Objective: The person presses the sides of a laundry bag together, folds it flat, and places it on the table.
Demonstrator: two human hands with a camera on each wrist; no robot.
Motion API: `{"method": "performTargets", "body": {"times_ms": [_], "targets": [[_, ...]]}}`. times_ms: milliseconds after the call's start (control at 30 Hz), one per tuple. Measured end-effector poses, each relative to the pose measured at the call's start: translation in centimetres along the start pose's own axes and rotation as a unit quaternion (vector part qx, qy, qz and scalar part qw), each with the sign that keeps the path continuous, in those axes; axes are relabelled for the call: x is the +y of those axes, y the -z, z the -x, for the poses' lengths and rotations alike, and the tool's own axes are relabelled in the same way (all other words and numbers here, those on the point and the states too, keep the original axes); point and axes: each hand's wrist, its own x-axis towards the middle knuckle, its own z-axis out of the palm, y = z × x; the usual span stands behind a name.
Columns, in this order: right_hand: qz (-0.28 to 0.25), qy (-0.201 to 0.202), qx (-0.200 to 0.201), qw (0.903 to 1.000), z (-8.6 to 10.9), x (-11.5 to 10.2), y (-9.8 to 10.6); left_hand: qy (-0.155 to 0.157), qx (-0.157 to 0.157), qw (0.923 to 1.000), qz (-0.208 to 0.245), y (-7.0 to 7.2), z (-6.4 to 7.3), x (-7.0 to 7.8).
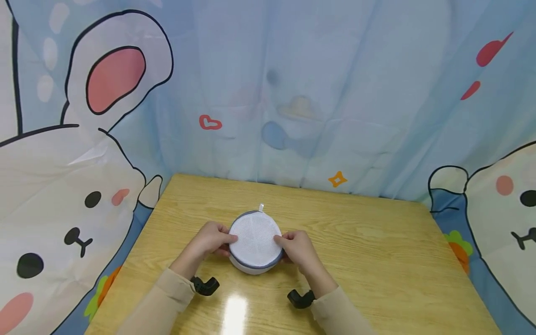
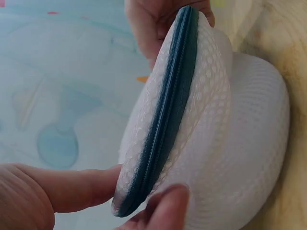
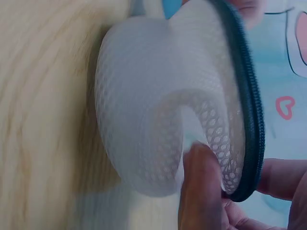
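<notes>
Left hand [image 1: 212,238] and right hand [image 1: 298,246] both grasp the round white mesh bag [image 1: 256,251], each pinching its edge with the thumb on top of the lid [image 1: 254,232] and fingers tucked below. The bag rests on the wooden table [image 1: 377,260], lid upward, directly between the two, so neither hand is nearer: it lies just to the right of the left hand and just to the left of the right one, touching both. Being round, it offers no long axis to line up with; what gives it direction is the dark blue zipper [image 2: 168,105], which runs round the edge and passes through the grip on either side, and the small pale loop [image 1: 261,207] sticking out at the far side, towards the printed cloth [image 1: 356,93]. That loop seems the relation to watch, since it sits beyond both thumbs, touched by neither hand, perhaps slightly closer to the right. Both wrist views show the soft side wall [image 3: 129,105] buckling beneath the edge, so the bag would probably give under a squeeze. Whether a zipper slider hides near the fingers, I cannot tell
</notes>
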Motion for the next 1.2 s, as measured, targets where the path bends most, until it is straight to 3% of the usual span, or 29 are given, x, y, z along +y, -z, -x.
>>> {"method": "performTargets", "body": {"times_ms": [167,367,600,933,1067,1200], "targets": [[-0.081,-0.028,-0.049,0.9952,-0.5,0.7,0.3,-0.002,0.001,0.9996,0.029,-0.3,-0.2,-0.6],[-0.117,-0.034,-0.054,0.9910,-0.9,1.1,0.2,-0.003,0.002,0.9985,0.055,-0.3,-0.5,-1.0],[-0.115,-0.026,-0.045,0.9921,-1.0,1.2,0.0,-0.002,0.001,0.9984,0.056,-0.2,-0.5,-0.9],[-0.057,-0.005,-0.016,0.9982,0.7,0.8,0.1,-0.033,0.026,0.9990,0.012,-0.3,1.1,-0.7],[-0.067,-0.016,-0.022,0.9974,1.6,1.2,0.0,-0.026,0.018,0.9990,0.032,-0.8,1.6,-1.3],[-0.109,-0.040,-0.052,0.9919,2.3,1.6,-0.3,-0.020,0.008,0.9980,0.060,-1.5,1.9,-2.1]]}}
